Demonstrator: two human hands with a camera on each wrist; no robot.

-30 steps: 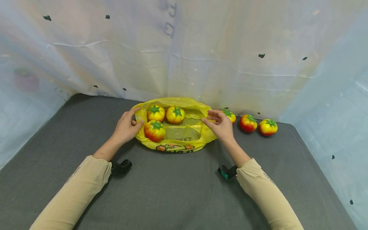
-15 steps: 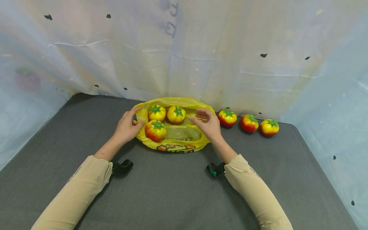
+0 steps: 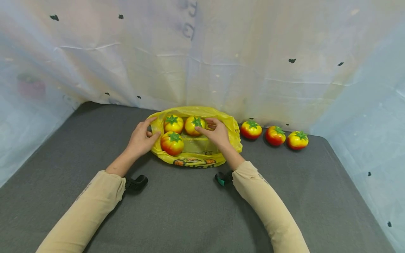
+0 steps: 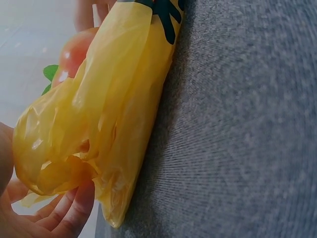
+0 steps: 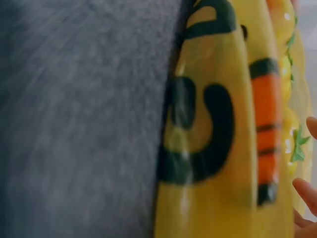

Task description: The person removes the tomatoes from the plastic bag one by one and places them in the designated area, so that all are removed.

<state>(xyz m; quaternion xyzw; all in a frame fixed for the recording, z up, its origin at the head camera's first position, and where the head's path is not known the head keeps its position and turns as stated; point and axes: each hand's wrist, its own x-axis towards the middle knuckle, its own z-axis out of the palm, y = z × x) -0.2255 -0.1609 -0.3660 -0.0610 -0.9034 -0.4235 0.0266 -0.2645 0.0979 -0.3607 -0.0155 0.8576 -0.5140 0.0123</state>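
A yellow plastic bag (image 3: 218, 159) with dark print lies mouth-up at the back of the table. Inside it, on the left, sit a front tomato (image 3: 172, 143), a back-left tomato (image 3: 173, 124) and a right-hand tomato (image 3: 192, 125), all red-yellow with green leaf tops. The left hand (image 3: 140, 140) pinches the bag's left edge; in the left wrist view its fingers (image 4: 74, 210) lie under the folded plastic. Over the bag's opening, the right hand (image 3: 217, 134) has spread thumb and fingers at the right-hand tomato's side. The right wrist view shows its thumb (image 5: 306, 193) close beside that tomato.
A row of three more tomatoes stands right of the bag: a near one (image 3: 251, 130), a middle one (image 3: 275, 136) and a far-right one (image 3: 297, 140). A pale sheet (image 3: 221, 70) hangs behind the dark grey table (image 3: 186, 214), with bluish sheets at both sides.
The right hand has moved left from the bag's right edge to the right-hand tomato inside, and the bag's right side shows again. The left hand has stayed at the left edge.
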